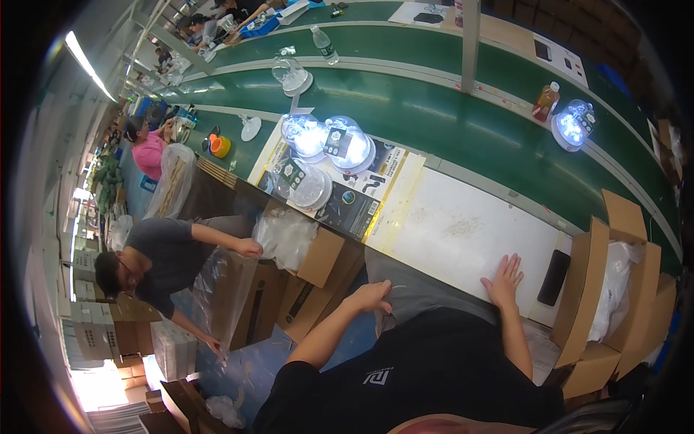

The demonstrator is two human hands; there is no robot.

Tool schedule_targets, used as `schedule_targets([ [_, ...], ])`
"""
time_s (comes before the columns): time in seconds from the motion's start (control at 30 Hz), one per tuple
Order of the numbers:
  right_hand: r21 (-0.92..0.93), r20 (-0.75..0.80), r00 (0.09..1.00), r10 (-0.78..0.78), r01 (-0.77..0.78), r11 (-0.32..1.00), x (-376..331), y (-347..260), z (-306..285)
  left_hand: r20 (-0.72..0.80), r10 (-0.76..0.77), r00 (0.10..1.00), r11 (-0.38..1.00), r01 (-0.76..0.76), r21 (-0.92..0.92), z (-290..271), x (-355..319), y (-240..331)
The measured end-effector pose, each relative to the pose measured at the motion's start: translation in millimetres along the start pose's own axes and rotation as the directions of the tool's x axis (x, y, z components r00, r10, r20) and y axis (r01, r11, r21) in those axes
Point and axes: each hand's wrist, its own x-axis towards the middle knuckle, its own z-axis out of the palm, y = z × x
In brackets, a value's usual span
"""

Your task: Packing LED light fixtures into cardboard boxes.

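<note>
The right hand (pixel 503 281) lies flat, palm down, on the white board (pixel 455 224) near its front edge. Its fingers are straight and spread apart, gripping nothing. The left hand (pixel 371 296) is lower and to the left, off the board, with fingers bent at the edge of the grey cloth (pixel 426 296) over the person's lap. Whether the left fingers are closed on that cloth cannot be told.

The white board is directly under the right hand and extends ahead and to the left of it. A black phone (pixel 554 278) lies on the same surface, just right of the right hand and apart from it. Farther right stands an open cardboard box (pixel 580 289) containing white plastic wrapping (pixel 613 289).

Ahead and left of the right hand, a printed sheet (pixel 345 206) carries one unlit dome (pixel 312 189) and two lit domes (pixel 349 150), well apart from both hands. Beyond the board runs a green belt (pixel 434 119); on its far side, ahead and right of the right hand, are another lit dome (pixel 572 126) and a bottle of amber liquid (pixel 546 103).

To the left of the left hand, a co-worker in a grey shirt (pixel 170 253) leans beside a carton (pixel 256 311).
</note>
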Motion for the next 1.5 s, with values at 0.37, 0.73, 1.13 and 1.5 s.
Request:
schedule_targets([
  [0.37, -0.006, 0.002, 1.0, 0.001, -0.001, 1.0, -0.3, -0.2, -2.0, -0.011, -0.009, 1.0, 1.0, 0.009, -0.011, 0.6, -0.1, 0.5],
  [0.73, 0.006, 0.019, 1.0, 0.012, -0.012, 1.0, -2.2, -2.4, -4.6, -0.046, 0.02, 0.999, 0.999, -0.022, -0.031, 2.3, -2.3, -1.3],
  [1.13, 0.008, 0.002, 1.0, -0.001, 0.001, 1.0, -0.5, -0.5, -2.7, -0.067, 0.031, 0.997, 0.999, -0.034, -0.032, 2.2, -3.1, -1.5],
  [1.5, -0.005, -0.006, 1.0, -0.009, 0.009, 1.0, -1.0, 2.5, 0.8, -0.039, 0.025, 0.999, 0.999, -0.026, -0.03, 1.4, -2.8, -2.3],
])
